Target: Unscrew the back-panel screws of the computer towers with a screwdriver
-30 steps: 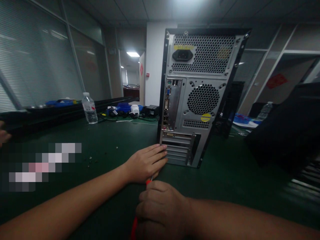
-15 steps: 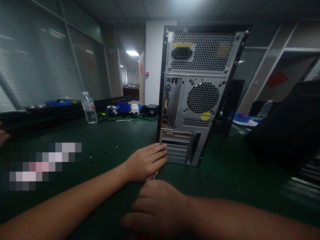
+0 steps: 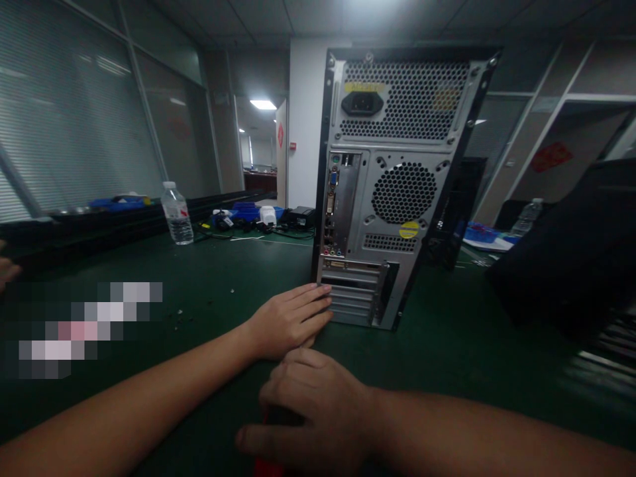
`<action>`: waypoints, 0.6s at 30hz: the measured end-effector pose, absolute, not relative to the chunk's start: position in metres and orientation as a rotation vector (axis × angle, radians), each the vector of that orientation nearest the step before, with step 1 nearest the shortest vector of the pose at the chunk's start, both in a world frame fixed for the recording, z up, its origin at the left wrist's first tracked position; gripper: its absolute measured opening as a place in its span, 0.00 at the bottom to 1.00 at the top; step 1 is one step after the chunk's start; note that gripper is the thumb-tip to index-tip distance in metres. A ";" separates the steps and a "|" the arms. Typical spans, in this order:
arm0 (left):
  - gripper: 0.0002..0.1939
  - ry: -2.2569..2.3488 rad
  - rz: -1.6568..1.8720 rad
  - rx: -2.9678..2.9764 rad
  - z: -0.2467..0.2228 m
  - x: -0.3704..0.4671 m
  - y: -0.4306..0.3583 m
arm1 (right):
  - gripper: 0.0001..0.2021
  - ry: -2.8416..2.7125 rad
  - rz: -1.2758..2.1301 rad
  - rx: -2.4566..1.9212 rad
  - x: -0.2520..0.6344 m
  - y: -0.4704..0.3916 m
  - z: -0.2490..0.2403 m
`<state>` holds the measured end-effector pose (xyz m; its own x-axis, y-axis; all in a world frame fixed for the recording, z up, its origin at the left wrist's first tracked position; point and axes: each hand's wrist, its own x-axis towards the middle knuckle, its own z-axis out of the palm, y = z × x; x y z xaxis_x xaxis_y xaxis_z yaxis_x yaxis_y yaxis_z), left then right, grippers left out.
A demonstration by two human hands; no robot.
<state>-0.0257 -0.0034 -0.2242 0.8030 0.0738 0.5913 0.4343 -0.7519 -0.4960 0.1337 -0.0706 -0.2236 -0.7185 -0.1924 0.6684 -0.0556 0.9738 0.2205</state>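
Green tabletop (image 3: 440, 351): lying beneath tower and hands.
Computer tower (image 3: 392, 199): standing upright on the tabletop, just right of centre, back turned to the wearer.
Right hand (image 3: 325, 411): curled beside a red handle (image 3: 269, 468), one finger stuck out; cannot tell whether clamped on it.
Left hand (image 3: 288, 323): laid over the tower's lower left edge, fingers together, thumb hidden; cannot tell whether gripping. Apparently bracing.
Red handle: mostly hidden; probably in use low down, calling for a settled grip and steady bracing.
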 end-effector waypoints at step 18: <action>0.13 -0.100 -0.896 -2.372 -0.218 -0.032 -0.010 | 0.23 -2.044 -0.076 -0.048 0.132 -0.076 -0.232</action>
<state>-0.0316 -0.0103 -0.2181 0.7699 -0.1332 0.6241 0.2681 -0.8200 -0.5058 0.1325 -0.0760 -0.2316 -0.4570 0.0009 0.8895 0.0670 0.9972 0.0334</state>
